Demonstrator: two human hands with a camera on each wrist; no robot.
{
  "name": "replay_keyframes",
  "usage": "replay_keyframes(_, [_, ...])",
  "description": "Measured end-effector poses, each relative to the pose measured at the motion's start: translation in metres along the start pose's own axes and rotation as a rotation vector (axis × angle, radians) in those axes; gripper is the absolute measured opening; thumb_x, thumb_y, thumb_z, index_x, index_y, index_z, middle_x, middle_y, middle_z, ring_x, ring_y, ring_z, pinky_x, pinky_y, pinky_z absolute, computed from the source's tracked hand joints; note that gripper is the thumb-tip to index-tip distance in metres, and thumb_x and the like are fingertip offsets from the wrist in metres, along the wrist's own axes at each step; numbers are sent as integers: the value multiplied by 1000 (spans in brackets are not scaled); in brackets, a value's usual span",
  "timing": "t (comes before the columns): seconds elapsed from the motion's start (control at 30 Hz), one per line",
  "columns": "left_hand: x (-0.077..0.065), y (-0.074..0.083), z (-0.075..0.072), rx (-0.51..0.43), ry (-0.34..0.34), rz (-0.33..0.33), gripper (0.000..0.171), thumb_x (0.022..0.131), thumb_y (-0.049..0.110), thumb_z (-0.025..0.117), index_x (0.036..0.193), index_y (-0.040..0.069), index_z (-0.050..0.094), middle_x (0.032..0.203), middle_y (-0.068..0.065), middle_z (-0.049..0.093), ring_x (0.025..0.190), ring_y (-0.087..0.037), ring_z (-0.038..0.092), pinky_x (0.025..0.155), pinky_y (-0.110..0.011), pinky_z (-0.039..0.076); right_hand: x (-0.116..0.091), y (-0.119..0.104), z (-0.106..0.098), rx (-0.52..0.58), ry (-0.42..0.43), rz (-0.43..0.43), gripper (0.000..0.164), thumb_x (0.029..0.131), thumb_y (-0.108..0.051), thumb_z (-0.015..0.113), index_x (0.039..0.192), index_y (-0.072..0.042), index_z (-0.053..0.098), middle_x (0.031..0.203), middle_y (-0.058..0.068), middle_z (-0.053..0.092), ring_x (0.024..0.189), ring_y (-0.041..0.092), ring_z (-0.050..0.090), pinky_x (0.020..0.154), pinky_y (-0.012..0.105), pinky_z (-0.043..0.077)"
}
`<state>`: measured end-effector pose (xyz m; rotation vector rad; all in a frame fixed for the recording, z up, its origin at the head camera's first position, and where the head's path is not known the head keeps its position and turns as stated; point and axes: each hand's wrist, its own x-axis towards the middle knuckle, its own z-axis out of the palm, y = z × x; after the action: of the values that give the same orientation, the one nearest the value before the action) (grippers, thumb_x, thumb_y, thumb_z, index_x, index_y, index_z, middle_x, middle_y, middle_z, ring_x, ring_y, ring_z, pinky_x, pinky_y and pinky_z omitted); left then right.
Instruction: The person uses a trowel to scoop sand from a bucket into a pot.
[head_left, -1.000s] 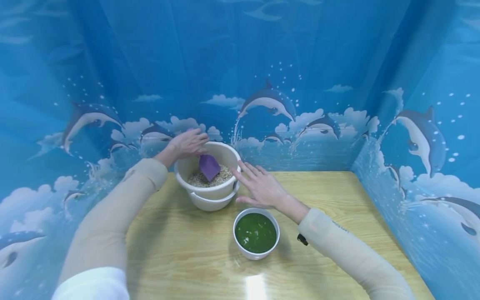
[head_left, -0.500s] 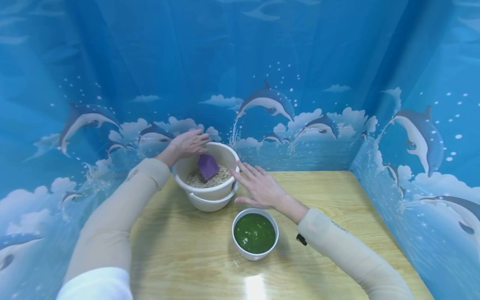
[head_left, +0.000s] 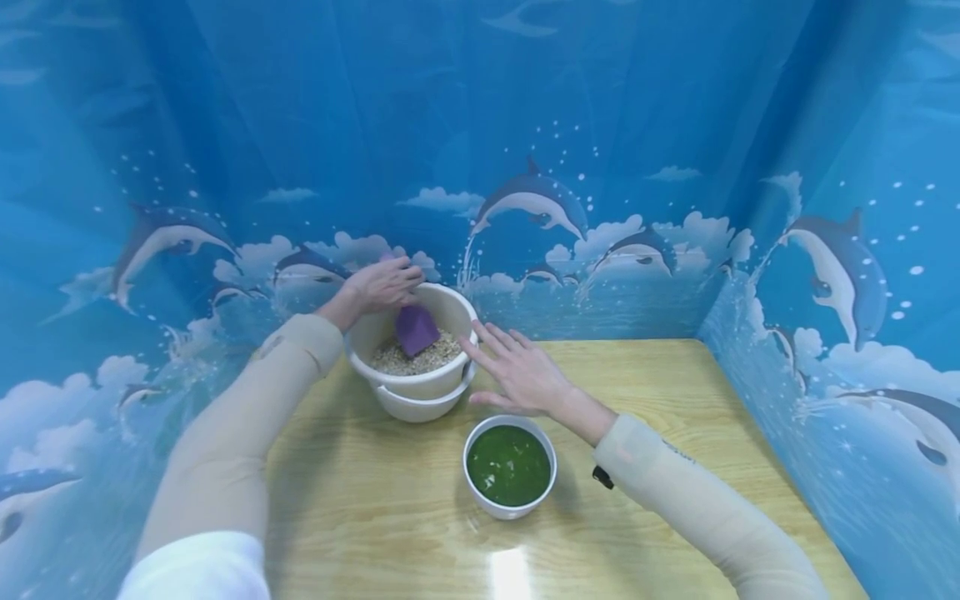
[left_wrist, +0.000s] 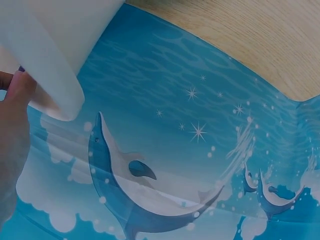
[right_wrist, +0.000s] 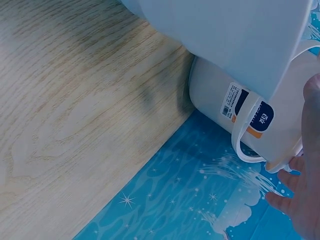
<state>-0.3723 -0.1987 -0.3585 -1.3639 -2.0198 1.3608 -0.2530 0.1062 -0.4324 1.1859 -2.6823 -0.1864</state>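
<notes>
In the head view, a white bucket [head_left: 453, 310] stands at the back left of the table, with pale brown, grain-like bits [head_left: 438, 358] inside. A purple scoop [head_left: 417, 330] rests with its blade on those bits. My left hand [head_left: 381, 285], over the bucket's far left rim, grips the scoop's handle; the left wrist view shows its pink end [left_wrist: 16, 82] between the fingers. My right hand [head_left: 528, 375] is spread, with straight fingertips at the bucket's right rim. A white bowl [head_left: 508, 512] of green liquid sits just in front of the right hand.
The bucket's white carrying handle [head_left: 397, 398] hangs down at its front. A label [right_wrist: 248, 111] is on the bucket's side in the right wrist view. Blue dolphin-print sheeting [head_left: 420, 108] surrounds the wooden table [head_left: 360, 517] at the back and sides.
</notes>
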Motion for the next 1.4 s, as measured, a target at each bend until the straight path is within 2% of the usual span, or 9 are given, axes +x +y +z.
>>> replay_keyframes(0.23, [4,3,-2,2,-30,7,30,96,11,69,119,29,69,133,-3,64,121,-22,50,97,-36,41,1,1,0,-16,-2,-12,95,100,-74,47,170,-21,14,177,17,15,160,36,32,125,54,38])
replay_keyframes(0.43, [5,4,-2,-9,-44,10,30,98,18,68,125,32,69,140,-2,63,130,-22,51,102,-37,42,1,1,0,-26,-3,-10,95,100,-77,43,170,-21,14,177,17,15,161,35,32,125,54,38])
replay_keyframes(0.53, [6,4,-2,-8,-50,12,28,98,20,68,124,32,69,140,-2,63,129,-22,51,101,-37,42,0,0,0,-34,-1,-12,95,100,-78,41,171,-20,14,177,17,16,161,35,33,125,53,38])
replay_keyframes(0.8, [10,5,-3,-69,-53,22,31,95,19,72,124,29,69,143,-2,64,133,-24,51,109,-41,43,0,0,2,-38,8,-14,95,100,-77,41,170,-20,15,177,17,16,159,35,35,125,53,38])
replay_keyframes(1.03, [12,7,-3,-58,-28,25,25,96,20,71,120,29,70,136,-2,66,126,-23,52,102,-38,42,0,0,1,-48,20,-16,94,99,-77,44,170,-19,19,176,18,19,158,36,37,124,53,40])
replay_keyframes(1.13, [14,9,-4,-51,-20,35,30,96,22,72,124,31,69,139,-1,66,129,-23,52,101,-37,42,0,0,0,-47,11,-12,94,100,-76,44,170,-19,19,177,17,18,159,35,36,124,53,39])
replay_keyframes(1.4, [18,11,-8,-51,-70,42,42,98,25,70,138,37,64,152,2,60,140,-23,49,103,-37,40,-1,0,-1,-30,17,-15,92,100,-75,47,169,-18,23,176,18,19,158,36,37,124,53,39])
